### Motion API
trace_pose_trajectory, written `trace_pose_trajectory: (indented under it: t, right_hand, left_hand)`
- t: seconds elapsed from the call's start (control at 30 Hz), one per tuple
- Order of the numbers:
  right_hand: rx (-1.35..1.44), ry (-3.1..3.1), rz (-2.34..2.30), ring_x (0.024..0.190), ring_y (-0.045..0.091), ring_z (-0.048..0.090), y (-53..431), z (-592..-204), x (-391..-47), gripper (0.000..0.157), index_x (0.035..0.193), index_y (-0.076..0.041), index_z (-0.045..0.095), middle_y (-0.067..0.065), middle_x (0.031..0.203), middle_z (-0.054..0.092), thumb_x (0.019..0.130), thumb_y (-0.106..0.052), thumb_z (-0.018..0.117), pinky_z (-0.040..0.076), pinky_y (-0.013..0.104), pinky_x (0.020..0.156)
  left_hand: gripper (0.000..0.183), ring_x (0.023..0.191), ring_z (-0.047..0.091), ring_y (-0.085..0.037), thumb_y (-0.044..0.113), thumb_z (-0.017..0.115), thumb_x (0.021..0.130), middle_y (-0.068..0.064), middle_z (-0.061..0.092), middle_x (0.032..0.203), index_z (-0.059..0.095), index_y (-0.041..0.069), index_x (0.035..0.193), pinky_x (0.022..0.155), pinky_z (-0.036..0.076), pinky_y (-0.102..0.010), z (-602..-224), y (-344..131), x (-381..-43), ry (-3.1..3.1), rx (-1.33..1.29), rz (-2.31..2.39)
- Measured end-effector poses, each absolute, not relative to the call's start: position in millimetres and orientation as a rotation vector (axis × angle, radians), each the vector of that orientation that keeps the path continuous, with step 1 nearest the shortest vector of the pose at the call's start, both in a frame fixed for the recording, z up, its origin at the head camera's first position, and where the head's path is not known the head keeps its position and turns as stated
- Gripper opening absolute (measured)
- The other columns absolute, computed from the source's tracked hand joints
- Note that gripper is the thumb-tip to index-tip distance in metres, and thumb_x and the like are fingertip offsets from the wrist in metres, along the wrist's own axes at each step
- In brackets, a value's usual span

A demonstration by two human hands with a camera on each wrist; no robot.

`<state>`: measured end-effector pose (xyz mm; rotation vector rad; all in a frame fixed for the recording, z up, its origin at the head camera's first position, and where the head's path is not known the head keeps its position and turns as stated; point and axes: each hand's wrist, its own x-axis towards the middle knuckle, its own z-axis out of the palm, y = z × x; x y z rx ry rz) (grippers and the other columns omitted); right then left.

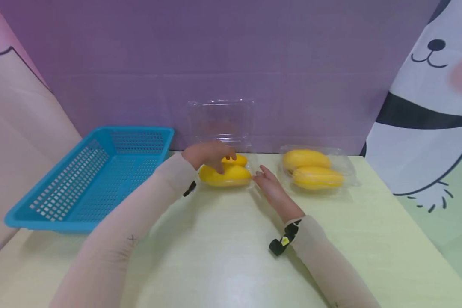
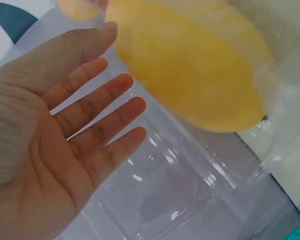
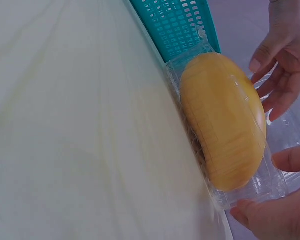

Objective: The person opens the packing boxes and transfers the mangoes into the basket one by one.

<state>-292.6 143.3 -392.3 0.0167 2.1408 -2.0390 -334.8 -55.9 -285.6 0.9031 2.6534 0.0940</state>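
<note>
Stretching beneath everything, the pale surface (image 1: 223, 256) carries a blue basket (image 1: 50, 224) at left. Centrally sits an open clear container (image 3: 264, 186), its lid (image 1: 221, 119) raised, probably for access from above; a similar container (image 1: 348, 168) rests at right. Each holds two yellow fruits (image 1: 229, 176) side by side, presumably so both fit. The left hand (image 1: 209, 154) is relaxed, fingers parted, by the central pair; the right hand (image 1: 272, 191), fingers extended, touches that container's end, perhaps steadying it. No writing is legible.

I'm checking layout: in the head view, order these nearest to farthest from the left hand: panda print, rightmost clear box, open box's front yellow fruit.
1. Front yellow fruit: at the left hand.
2. Rightmost clear box: to its right.
3. Panda print: far right.
</note>
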Motion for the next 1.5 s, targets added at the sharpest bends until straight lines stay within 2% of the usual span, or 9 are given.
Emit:
trace_pose_trajectory:
  t: [0.37, 0.7, 1.0, 1.5]
  right_hand:
    - [0.012, 2.168, -1.988, 0.144, 0.035, 0.018, 145, -390, -291, 0.067, 0.151, -0.002, 0.003, 0.024, 0.155, 0.012, 0.097, -0.008, 0.043, 0.016, 0.043, 0.12]
    - [0.003, 2.184, -1.999, 0.143, 0.036, 0.018, 147, -389, -290, 0.067, 0.151, 0.0, 0.004, 0.026, 0.155, 0.013, 0.097, -0.008, 0.043, 0.016, 0.043, 0.12]
    - [0.016, 2.18, -2.005, 0.145, 0.033, 0.014, 147, -390, -288, 0.064, 0.15, 0.003, 0.008, 0.025, 0.155, 0.013, 0.097, -0.008, 0.043, 0.016, 0.042, 0.12]
    - [0.021, 2.196, -1.983, 0.146, 0.031, 0.013, 148, -391, -290, 0.063, 0.15, 0.003, 0.009, 0.021, 0.156, 0.013, 0.098, -0.009, 0.044, 0.014, 0.041, 0.121]
  left_hand:
    - [0.053, 0.111, 0.052, -0.024, 0.007, 0.07, 0.082, -0.004, 0.057, 0.126, 0.055, 0.017, 0.132, 0.105, 0.043, -0.042, -295, -52, -329, 2.665, 0.909, 0.038]
    - [0.062, 0.117, 0.048, -0.026, 0.007, 0.072, 0.081, -0.005, 0.052, 0.135, 0.049, 0.017, 0.137, 0.11, 0.038, -0.044, -299, -51, -329, 2.678, 0.891, 0.012]
    - [0.072, 0.117, 0.048, -0.025, 0.008, 0.076, 0.078, -0.001, 0.051, 0.137, 0.045, 0.026, 0.14, 0.112, 0.034, -0.049, -307, -51, -326, 2.711, 0.746, 0.039]
    - [0.072, 0.126, 0.044, -0.025, 0.013, 0.077, 0.079, -0.001, 0.048, 0.141, 0.043, 0.022, 0.142, 0.115, 0.029, -0.048, -309, -54, -331, 2.693, 0.818, 0.037]
